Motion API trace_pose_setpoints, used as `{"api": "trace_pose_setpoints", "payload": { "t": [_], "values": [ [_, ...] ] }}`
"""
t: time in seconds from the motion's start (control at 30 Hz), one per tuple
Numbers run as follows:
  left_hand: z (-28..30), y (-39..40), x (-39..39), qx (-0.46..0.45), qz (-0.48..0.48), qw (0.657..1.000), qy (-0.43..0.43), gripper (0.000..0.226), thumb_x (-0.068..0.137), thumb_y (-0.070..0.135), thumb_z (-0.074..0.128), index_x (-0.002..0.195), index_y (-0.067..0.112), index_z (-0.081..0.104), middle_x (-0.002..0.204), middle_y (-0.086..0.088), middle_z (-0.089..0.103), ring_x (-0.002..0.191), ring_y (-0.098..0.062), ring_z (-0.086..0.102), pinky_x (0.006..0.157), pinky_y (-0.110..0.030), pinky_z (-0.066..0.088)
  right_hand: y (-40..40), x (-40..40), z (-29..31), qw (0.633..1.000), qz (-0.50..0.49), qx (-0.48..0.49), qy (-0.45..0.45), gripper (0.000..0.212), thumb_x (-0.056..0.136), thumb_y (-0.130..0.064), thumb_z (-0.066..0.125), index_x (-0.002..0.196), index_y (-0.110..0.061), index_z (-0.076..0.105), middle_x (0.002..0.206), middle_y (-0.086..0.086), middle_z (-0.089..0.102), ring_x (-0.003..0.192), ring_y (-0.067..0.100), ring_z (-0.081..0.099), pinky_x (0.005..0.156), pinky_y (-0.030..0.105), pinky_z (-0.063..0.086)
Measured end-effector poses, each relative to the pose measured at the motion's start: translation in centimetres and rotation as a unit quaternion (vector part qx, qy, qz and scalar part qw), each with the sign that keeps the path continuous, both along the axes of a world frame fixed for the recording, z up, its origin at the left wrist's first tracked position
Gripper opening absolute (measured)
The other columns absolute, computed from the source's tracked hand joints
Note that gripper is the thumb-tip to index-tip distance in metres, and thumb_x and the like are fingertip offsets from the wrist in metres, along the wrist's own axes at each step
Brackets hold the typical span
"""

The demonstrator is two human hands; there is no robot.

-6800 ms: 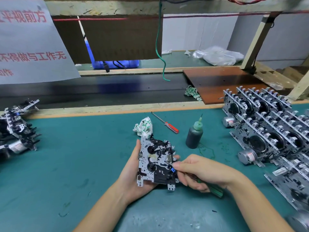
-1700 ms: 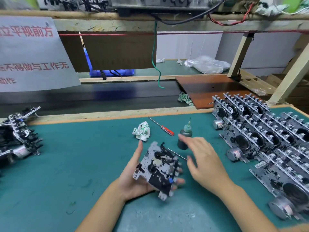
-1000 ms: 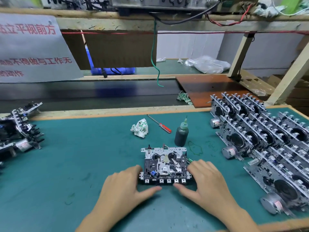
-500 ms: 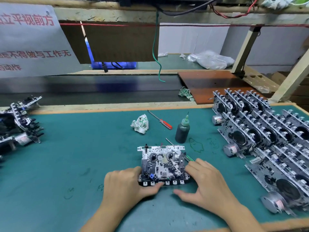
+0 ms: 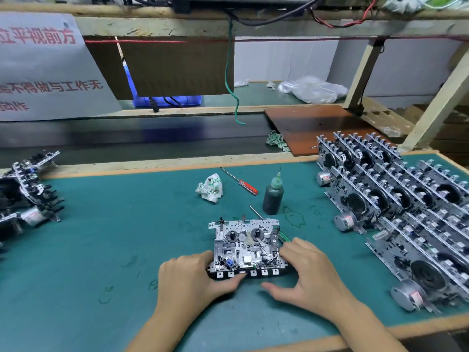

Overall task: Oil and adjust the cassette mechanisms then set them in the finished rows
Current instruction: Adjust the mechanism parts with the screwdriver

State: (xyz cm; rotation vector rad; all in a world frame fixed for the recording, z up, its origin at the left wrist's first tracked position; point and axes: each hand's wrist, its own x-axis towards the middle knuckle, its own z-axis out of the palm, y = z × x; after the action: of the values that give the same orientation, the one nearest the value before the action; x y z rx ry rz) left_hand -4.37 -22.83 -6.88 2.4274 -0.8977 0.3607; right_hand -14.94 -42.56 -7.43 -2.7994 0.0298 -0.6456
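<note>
One cassette mechanism lies flat on the green mat in front of me, reels up and key row toward me. My left hand grips its front left corner with bent fingers, thumb lying along the black keys. My right hand rests its fingers on the front right corner, thumb spread out on the mat. Finished mechanisms stand in rows at the right. A dark oil bottle with a green nozzle stands just behind the mechanism.
A green-handled tool lies beside the mechanism, partly under my right fingers. A red screwdriver and a crumpled rag lie farther back. More mechanisms are piled at the left edge. A brown board lies beyond the bench.
The mechanism, earlier held up in my left hand, now lies flat on the mat. My right hand has put down the tool. Both hands have closed in on the front corners.
</note>
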Motion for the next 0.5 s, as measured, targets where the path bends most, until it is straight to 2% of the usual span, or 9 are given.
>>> {"api": "trace_pose_setpoints", "payload": {
  "t": [0.1,0.2,0.33,0.4,0.5],
  "values": [
    [-0.1,0.1,0.0,-0.009,-0.003,1.000,0.006,0.053,0.050,0.075,0.050,0.051,0.031,0.021,0.031,-0.005,0.037,0.029,-0.021,0.040,0.034,-0.020,0.025,0.0,0.0,-0.2,1.000,-0.005,-0.015,-0.016,0.044,0.067,-0.060,0.061,0.061,-0.021,0.041,0.059,-0.009,0.041,0.060,0.010,0.032,0.056,0.022,0.027],
    [-0.5,0.5,0.3,0.009,-0.056,0.998,0.004,0.062,0.048,0.086,0.047,0.050,0.029,0.022,0.031,0.002,0.038,0.029,-0.013,0.039,0.033,-0.020,0.030,0.0,0.2,-0.4,0.999,-0.032,-0.024,-0.030,0.044,0.071,-0.057,0.056,0.058,-0.017,0.044,0.057,-0.009,0.038,0.057,0.011,0.033,0.056,0.022,0.027],
    [-0.1,0.8,0.3,0.003,-0.082,0.997,-0.002,0.063,0.047,0.089,0.048,0.053,0.039,0.010,0.034,0.007,0.026,0.032,-0.012,0.039,0.035,-0.017,0.027,-0.1,0.1,-0.5,0.998,-0.027,-0.050,-0.025,0.047,0.072,-0.060,0.053,0.058,-0.016,0.046,0.058,-0.008,0.040,0.056,0.013,0.037,0.058,0.024,0.029],
    [-0.1,1.0,0.2,0.014,-0.126,0.992,-0.023,0.058,0.052,0.083,0.052,0.050,0.037,0.018,0.033,0.007,0.031,0.034,-0.012,0.040,0.036,-0.017,0.026,0.0,0.0,-0.3,0.998,-0.031,-0.041,-0.023,0.051,0.068,-0.066,0.054,0.059,-0.016,0.047,0.061,-0.011,0.036,0.056,0.011,0.035,0.058,0.023,0.028],
    [-0.3,1.8,0.6,0.029,-0.188,0.981,-0.037,0.056,0.061,0.071,0.060,0.050,0.023,0.033,0.036,0.006,0.039,0.038,-0.012,0.041,0.036,-0.019,0.028,0.4,-0.1,0.0,0.997,-0.056,-0.017,-0.041,0.053,0.064,-0.071,0.054,0.056,-0.020,0.042,0.060,-0.014,0.032,0.054,0.010,0.033,0.057,0.022,0.024]
  ]
}}
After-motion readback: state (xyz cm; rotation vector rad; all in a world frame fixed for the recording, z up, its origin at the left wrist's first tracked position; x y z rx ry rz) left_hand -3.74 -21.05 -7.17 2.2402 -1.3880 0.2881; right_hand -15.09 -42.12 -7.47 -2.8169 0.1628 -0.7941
